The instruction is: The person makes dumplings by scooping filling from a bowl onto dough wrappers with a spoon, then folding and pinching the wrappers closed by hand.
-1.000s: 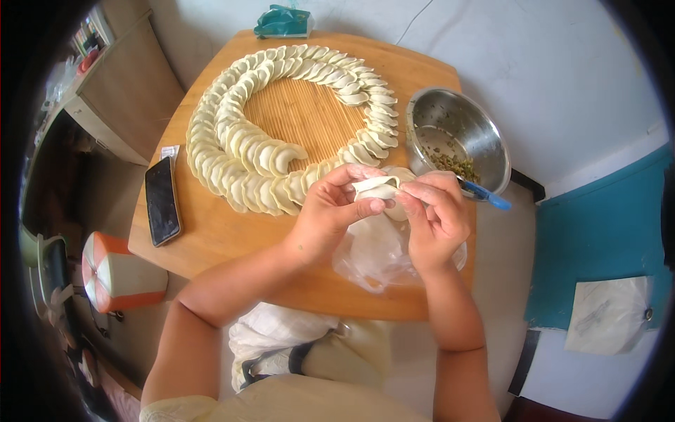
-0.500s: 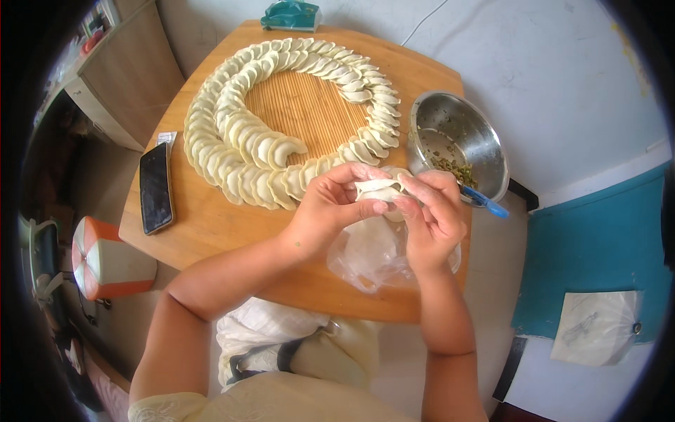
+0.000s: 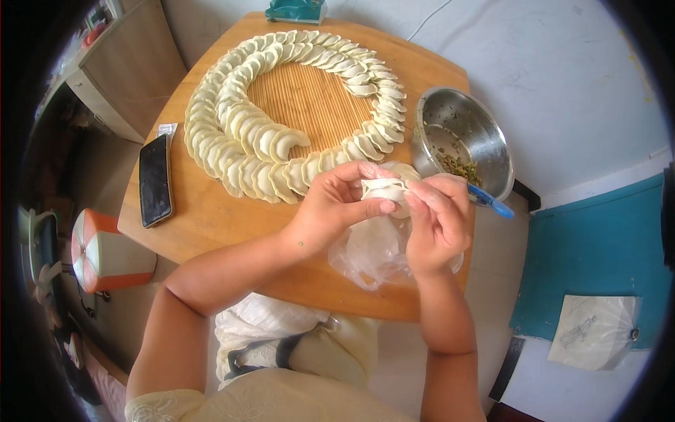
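Between my two hands, above the near right part of the table, is a white folded dumpling [image 3: 384,188]. My left hand [image 3: 339,195] is closed round its left end, thumb along the near side. The fingers and thumb of my right hand [image 3: 439,218] pinch its right end at the edge. Flour whitens the fingertips. Below the hands lies a clear plastic bag [image 3: 369,253] with pale round wrappers, partly hidden by the hands. Beyond them, rows of finished dumplings [image 3: 235,151] overlap in rings on a round slatted mat [image 3: 316,98].
At the right stands a steel bowl [image 3: 500,141] with chopped filling and a blue-handled utensil [image 3: 492,202]. A black phone [image 3: 155,181] lies at the wooden table's [image 3: 204,235] left edge. A green packet [image 3: 295,10] is at the back. An orange-and-white stool [image 3: 112,250] stands left on the floor.
The right fingers have shifted slightly along the dumpling's right end, and its edge looks more closed. The whole view has shifted a little; both hands keep hold.
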A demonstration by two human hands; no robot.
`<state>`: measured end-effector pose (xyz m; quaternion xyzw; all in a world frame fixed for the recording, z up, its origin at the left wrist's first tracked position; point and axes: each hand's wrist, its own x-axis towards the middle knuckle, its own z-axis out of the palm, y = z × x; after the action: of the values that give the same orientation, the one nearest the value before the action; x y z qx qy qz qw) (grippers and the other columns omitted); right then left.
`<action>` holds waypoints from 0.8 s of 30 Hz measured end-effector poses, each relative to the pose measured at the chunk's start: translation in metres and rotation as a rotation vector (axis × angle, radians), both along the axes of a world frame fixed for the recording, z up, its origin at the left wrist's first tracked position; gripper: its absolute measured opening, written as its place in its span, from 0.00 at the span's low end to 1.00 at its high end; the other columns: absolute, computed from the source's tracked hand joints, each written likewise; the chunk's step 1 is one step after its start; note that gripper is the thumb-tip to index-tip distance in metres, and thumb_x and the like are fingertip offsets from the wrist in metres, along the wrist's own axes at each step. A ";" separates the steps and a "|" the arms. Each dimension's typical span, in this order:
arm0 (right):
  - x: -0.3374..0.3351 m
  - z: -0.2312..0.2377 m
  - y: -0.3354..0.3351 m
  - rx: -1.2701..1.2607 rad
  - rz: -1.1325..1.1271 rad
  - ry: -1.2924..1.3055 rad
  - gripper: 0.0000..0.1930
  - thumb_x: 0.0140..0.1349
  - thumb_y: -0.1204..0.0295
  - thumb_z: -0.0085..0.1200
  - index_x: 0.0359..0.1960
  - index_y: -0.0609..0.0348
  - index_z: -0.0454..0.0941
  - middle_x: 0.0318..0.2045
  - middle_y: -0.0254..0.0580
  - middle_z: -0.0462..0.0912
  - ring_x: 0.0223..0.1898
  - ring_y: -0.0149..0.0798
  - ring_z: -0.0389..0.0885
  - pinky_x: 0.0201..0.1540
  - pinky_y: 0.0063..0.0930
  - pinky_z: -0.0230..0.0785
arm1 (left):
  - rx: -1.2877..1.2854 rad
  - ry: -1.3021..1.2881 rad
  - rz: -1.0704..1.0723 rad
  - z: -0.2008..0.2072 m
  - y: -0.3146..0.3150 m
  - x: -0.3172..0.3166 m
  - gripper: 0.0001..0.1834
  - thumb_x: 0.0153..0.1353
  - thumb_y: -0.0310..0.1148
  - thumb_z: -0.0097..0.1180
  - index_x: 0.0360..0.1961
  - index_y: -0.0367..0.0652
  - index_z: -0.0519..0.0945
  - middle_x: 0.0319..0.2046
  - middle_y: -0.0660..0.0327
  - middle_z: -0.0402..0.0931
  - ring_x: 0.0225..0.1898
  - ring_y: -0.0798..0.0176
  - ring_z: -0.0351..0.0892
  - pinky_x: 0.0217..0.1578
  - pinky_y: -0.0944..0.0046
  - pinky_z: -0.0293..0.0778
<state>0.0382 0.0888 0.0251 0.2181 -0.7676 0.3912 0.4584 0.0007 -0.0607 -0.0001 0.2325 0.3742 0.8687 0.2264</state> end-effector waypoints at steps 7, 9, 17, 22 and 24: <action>0.002 0.003 0.007 0.071 0.032 -0.078 0.09 0.49 0.80 0.61 0.34 0.62 0.81 0.30 0.39 0.76 0.32 0.39 0.73 0.33 0.28 0.66 | -0.064 0.057 0.038 0.004 -0.002 0.001 0.16 0.54 0.17 0.58 0.45 0.35 0.74 0.43 0.60 0.77 0.43 0.69 0.77 0.46 0.68 0.76; 0.002 0.002 0.006 0.075 0.011 -0.077 0.08 0.49 0.80 0.61 0.32 0.61 0.80 0.30 0.39 0.75 0.32 0.40 0.72 0.34 0.29 0.66 | -0.075 0.049 0.015 0.005 -0.002 0.002 0.16 0.54 0.16 0.58 0.46 0.35 0.74 0.43 0.60 0.77 0.43 0.69 0.77 0.46 0.68 0.76; 0.001 0.005 0.004 0.139 -0.051 -0.032 0.07 0.49 0.80 0.61 0.32 0.62 0.79 0.29 0.39 0.74 0.32 0.41 0.72 0.34 0.30 0.65 | -0.079 0.043 0.014 0.003 -0.001 -0.001 0.16 0.55 0.17 0.57 0.46 0.34 0.74 0.42 0.61 0.78 0.43 0.70 0.77 0.45 0.69 0.76; -0.002 0.003 0.006 0.175 -0.010 -0.066 0.09 0.49 0.80 0.61 0.34 0.62 0.80 0.29 0.39 0.74 0.32 0.41 0.71 0.33 0.30 0.65 | -0.164 0.110 0.060 0.003 -0.001 -0.002 0.16 0.55 0.17 0.58 0.46 0.33 0.74 0.41 0.61 0.78 0.41 0.72 0.77 0.43 0.71 0.76; -0.003 0.000 0.007 0.180 0.010 -0.016 0.11 0.48 0.80 0.62 0.36 0.62 0.81 0.29 0.39 0.74 0.31 0.40 0.71 0.32 0.29 0.65 | -0.211 0.098 0.041 0.006 0.000 -0.001 0.15 0.55 0.18 0.58 0.46 0.33 0.75 0.40 0.62 0.78 0.40 0.75 0.77 0.41 0.74 0.76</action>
<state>0.0350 0.0962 0.0250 0.2593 -0.8023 0.3246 0.4287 -0.0007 -0.0609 0.0058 0.2420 0.4787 0.8166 0.2131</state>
